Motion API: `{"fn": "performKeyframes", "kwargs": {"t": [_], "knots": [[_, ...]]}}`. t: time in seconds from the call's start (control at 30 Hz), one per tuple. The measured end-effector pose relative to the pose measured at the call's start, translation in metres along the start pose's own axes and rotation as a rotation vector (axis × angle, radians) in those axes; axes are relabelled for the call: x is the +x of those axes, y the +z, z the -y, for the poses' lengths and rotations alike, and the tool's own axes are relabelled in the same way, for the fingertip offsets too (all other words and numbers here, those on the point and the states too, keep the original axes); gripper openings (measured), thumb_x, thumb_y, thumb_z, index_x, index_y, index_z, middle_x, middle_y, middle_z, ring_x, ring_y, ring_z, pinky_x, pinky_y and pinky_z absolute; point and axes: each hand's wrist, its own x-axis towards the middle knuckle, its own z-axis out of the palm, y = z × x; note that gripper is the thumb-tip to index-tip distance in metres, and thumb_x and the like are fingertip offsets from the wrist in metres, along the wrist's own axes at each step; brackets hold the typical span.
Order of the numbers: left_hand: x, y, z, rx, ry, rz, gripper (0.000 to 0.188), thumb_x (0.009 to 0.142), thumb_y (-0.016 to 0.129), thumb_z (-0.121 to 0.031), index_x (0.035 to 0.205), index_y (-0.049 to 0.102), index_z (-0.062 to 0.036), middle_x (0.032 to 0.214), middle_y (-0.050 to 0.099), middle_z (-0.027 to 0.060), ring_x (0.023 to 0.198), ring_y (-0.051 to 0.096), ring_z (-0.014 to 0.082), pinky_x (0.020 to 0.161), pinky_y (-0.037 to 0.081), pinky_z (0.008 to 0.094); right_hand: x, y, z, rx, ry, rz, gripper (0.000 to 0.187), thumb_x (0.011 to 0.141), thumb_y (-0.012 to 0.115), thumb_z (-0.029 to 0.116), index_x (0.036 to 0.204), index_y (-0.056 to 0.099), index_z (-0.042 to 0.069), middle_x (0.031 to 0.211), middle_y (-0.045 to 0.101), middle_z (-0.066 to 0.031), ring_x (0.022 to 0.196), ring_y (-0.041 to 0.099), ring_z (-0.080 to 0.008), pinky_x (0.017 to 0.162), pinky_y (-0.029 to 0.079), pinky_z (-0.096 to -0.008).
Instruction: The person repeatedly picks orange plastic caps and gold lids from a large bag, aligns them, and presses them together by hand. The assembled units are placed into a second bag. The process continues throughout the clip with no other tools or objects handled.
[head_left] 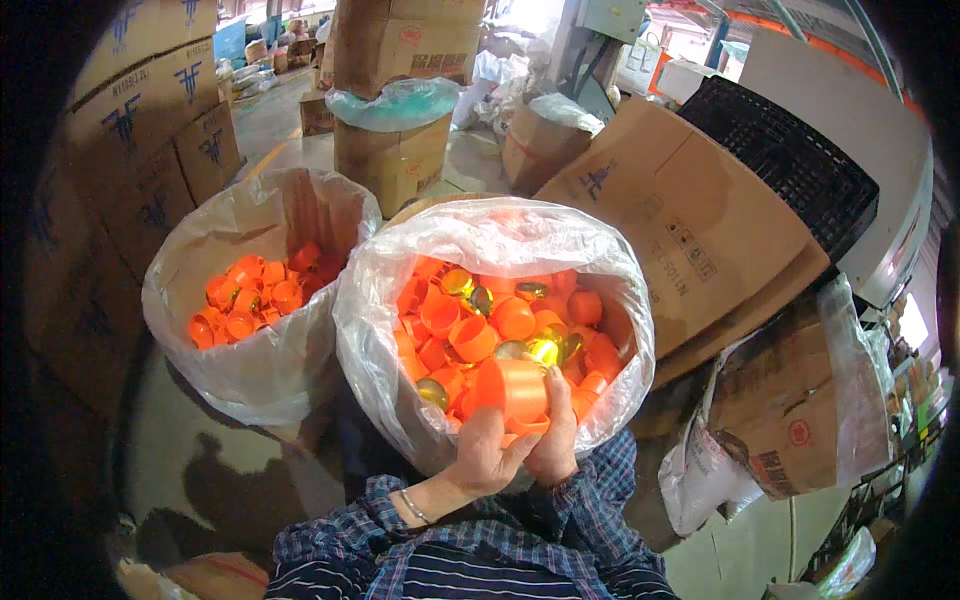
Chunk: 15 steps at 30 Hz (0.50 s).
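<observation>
An orange plastic cap [512,390] is held between my two hands over the near side of a bag-lined box [362,350]. My left hand [484,458] closes on it from the lower left, and my right hand [553,436] grips its right side. Just under this cap, between the hands, shows the rim of another orange piece [528,426]; whether I hold it too is unclear. Many orange caps [473,338] fill the lined box, with shiny yellow-gold round pieces [457,281] scattered among them.
To the left stands a second lined box [200,385] with orange caps in it. Cardboard boxes [140,130] are stacked at far left. A large carton [690,220] leans at the right beside a black plastic crate [780,150]. A white sack [700,475] lies lower right.
</observation>
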Motion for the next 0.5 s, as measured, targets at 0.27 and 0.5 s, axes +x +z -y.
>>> {"fn": "performKeyframes", "kwargs": {"t": [0.27,0.5], "knots": [[0.028,-0.001,0.006,-1.091,-0.832,-0.092,0.038,0.105,0.053,-0.032,0.126,0.059,-0.0005,0.116,0.064,0.0063,0.107,0.059,0.0132,0.094,0.047,0.0284,0.009,-0.004,-0.009,-1.139,-0.714,-0.094,0.038,0.091,0.061,0.008,0.125,0.056,-0.006,0.116,0.061,-0.0218,0.107,0.06,-0.0364,0.097,0.047,-0.0404],[0.028,-0.016,0.009,-0.903,-0.836,-0.07,0.036,0.104,0.055,-0.032,0.123,0.062,-0.0016,0.112,0.065,0.0044,0.103,0.062,0.0121,0.091,0.049,0.0267,0.008,0.001,-0.001,-1.213,-0.684,0.086,0.04,0.091,0.066,0.017,0.125,0.057,-0.003,0.112,0.063,-0.0144,0.104,0.061,-0.0278,0.095,0.046,-0.0361]]}}
